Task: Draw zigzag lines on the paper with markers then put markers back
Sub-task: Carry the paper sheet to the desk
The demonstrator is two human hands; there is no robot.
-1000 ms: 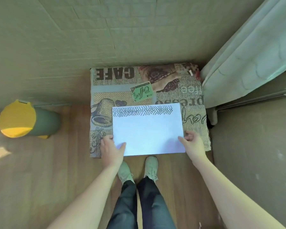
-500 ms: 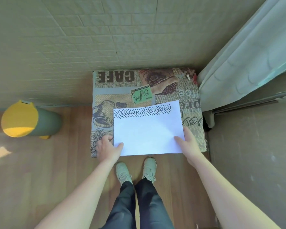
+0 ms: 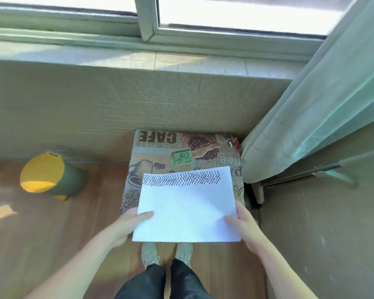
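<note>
A white sheet of paper (image 3: 188, 203) with a band of black zigzag lines along its far edge is lifted above a coffee-print cushion (image 3: 156, 147). My left hand (image 3: 127, 225) pinches the sheet's near left edge, thumb on top. My right hand (image 3: 244, 225) pinches the near right edge the same way. No markers are in view.
A green bin with a yellow lid (image 3: 50, 175) stands on the wooden floor at the left. A pale curtain (image 3: 311, 117) hangs at the right over a low wall. A window sill (image 3: 138, 59) runs across the back. My shoes (image 3: 166, 253) are below the paper.
Both hands have lifted the paper off the cushion towards me. The camera has tilted up, so the window now shows.
</note>
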